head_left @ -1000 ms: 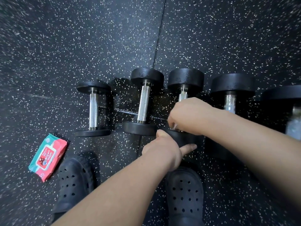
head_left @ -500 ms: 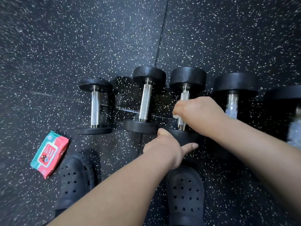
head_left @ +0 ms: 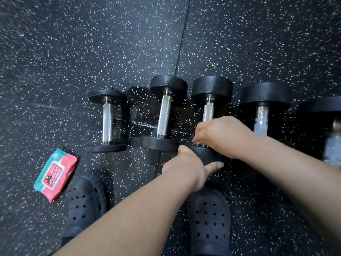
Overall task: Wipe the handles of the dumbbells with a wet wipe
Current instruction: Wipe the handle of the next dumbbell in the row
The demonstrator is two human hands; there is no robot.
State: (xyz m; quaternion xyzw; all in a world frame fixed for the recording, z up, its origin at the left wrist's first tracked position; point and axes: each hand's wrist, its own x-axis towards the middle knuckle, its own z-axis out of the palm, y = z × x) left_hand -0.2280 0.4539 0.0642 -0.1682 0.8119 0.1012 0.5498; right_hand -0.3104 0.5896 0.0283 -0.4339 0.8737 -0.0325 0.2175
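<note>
Right hand slid nearer, grip round dumbbell handle, left hand clasps head, wipes pack aside

Both forearms are bare along all their visible length, down to the left hand and the right hand; short nails show on the left thumb and one left finger. On the feet are dark, near-black clog-style shoes of smooth moulded material. The left clog and the right clog each have a broad rounded toe and rows of small round holes across the upper.
</note>
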